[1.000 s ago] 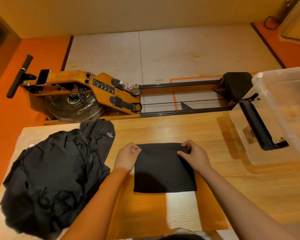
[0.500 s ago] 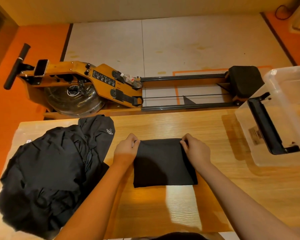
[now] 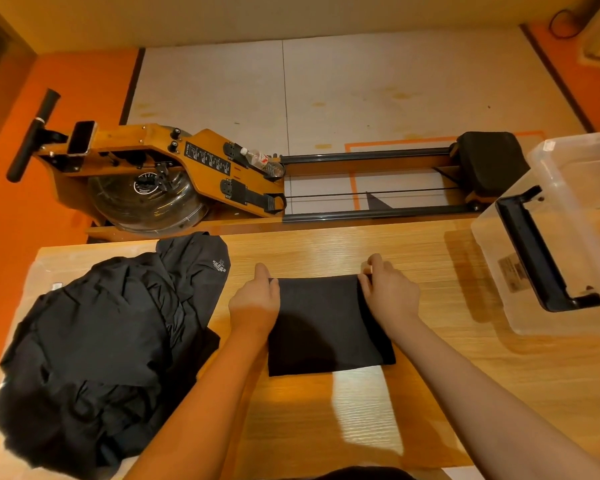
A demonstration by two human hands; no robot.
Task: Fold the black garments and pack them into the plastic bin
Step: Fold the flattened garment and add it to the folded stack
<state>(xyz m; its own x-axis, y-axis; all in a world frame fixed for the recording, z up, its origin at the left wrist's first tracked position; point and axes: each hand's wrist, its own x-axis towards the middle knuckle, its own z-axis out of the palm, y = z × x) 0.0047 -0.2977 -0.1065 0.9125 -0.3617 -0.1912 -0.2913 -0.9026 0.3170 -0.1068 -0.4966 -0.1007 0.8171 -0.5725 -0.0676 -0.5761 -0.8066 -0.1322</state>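
Note:
A folded black garment point(image 3: 323, 327) lies as a flat rectangle on the wooden table point(image 3: 430, 375), right in front of me. My left hand point(image 3: 255, 301) pinches its far left corner. My right hand point(image 3: 387, 289) pinches its far right corner between thumb and fingers. A heap of unfolded black garments point(image 3: 97, 344) lies on the left part of the table. The clear plastic bin point(image 3: 565, 237) with a black handle stands at the table's right end, and I see nothing inside it.
Beyond the table's far edge a wooden rowing machine point(image 3: 174, 174) with a water tank and black seat lies on the floor. A plastic bottle point(image 3: 260, 161) rests on it. Bare tabletop stretches between the folded garment and the bin.
Both hands have slid outward to the garment's far corners and pinch them. The garment stays flat in place; the view has shifted slightly.

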